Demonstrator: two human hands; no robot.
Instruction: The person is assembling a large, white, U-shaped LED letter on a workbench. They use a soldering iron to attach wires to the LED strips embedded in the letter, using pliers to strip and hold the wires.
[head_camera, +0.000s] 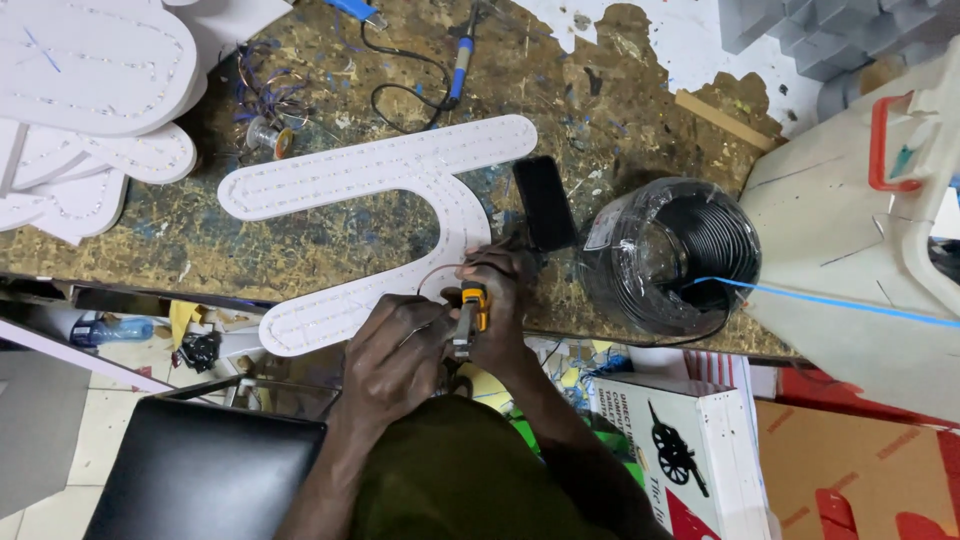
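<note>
Paint-flecked and worn, the brown counter (330, 240) carries a white U-shaped sign letter (380, 175) lying flat, its face dotted with rows of small lights. Both hands meet at the bend of the letter, near the counter's front edge. The right hand (500, 290) has its grip clamped on a yellow-handled tool (470, 315), fingers folded around the handle, with the fingertips pressed down at the letter's edge. The left hand (395, 350) lies just beside it, curled shut over the lower part of the same tool, and a thin wire (440, 270) arcs over the letter right above the hands.

A black phone (545, 203) lies just beside the letter's bend, touching nothing else that I can tell. Near it on the right stands a coil of black cable (675, 255) in clear wrap, with a blue line (840, 302) running from it across a white panel (850, 230). More white letters (95, 90) are stacked at the far left. A soldering iron (460, 60) with a blue handle and its black cord lie at the back of the counter. A black chair (200, 470) stands below the front edge.
</note>
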